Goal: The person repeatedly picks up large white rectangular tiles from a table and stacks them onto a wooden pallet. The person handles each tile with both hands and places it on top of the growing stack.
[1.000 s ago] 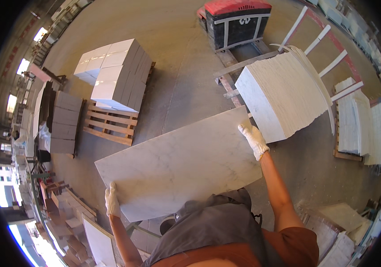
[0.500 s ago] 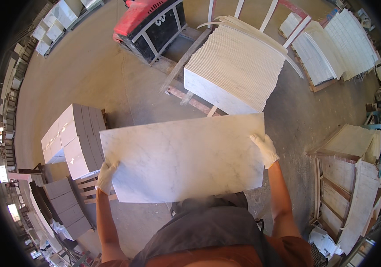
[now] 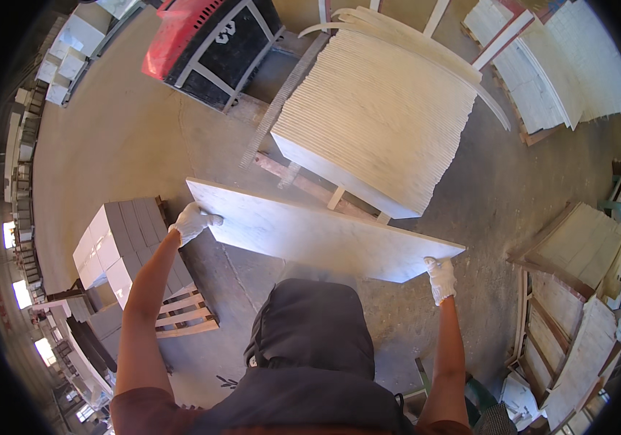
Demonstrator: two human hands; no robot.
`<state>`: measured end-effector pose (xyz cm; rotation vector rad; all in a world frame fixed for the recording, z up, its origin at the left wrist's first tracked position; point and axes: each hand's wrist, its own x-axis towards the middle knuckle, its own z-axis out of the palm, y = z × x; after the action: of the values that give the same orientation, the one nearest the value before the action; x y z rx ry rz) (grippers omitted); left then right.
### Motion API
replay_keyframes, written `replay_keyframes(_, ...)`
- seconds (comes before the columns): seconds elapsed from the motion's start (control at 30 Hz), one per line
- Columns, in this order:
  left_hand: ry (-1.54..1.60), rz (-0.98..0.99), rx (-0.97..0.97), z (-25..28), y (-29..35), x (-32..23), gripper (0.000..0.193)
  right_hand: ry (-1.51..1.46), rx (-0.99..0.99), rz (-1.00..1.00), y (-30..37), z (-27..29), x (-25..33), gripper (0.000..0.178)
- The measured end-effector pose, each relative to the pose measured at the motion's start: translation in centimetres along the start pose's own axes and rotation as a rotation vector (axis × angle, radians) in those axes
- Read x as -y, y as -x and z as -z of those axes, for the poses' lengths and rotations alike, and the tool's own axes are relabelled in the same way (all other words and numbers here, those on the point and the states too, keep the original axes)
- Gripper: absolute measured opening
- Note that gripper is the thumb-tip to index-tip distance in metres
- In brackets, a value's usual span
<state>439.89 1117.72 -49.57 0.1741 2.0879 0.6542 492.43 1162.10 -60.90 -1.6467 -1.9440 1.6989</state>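
Observation:
A white marble slab (image 3: 310, 230) with faint grey veining is held up in front of me, tilted so its right end sits lower and nearer. My left hand (image 3: 194, 223), in a white glove, grips its left edge with the thumb over the face. At the right end, my gloved right hand (image 3: 441, 278) is closed around the lower corner. Just beyond the slab stands a large stack of similar slabs (image 3: 383, 109), packed on edge in a row on a metal and timber support. The fingers behind the slab are hidden.
A red and black machine (image 3: 216, 51) stands beyond the stack. To the left are piled boxes (image 3: 125, 243) on a wooden pallet (image 3: 187, 315). Wooden crates (image 3: 553, 290) stand at the right, with more stacked slabs (image 3: 520, 72) at the far right.
The slab has swung from nearly level and face-up to a steeper tilt, its left end raised away and its right end lowered. Both hands keep their hold. My view has shifted closer to the stack.

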Motion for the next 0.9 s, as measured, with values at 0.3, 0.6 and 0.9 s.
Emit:
replay_keyframes(0.3, -0.022, 0.045, 0.027, -8.1, -21.6, 1.7, 0.046, 0.007, -0.046, -0.263, -8.4, -4.2, -8.9, 0.041)
replay_keyframes(0.6, -0.012, -0.035, 0.079, -13.8, -38.9, 7.1, 0.038, 0.076, -0.120, -0.271, -17.2, -10.8, -18.3, 0.036)
replay_keyframes(0.9, -0.210, -0.226, -0.042, -17.3, -48.4, 10.4, 0.027, -0.150, -0.207, -0.208, -21.8, -14.1, -27.0, 0.038)
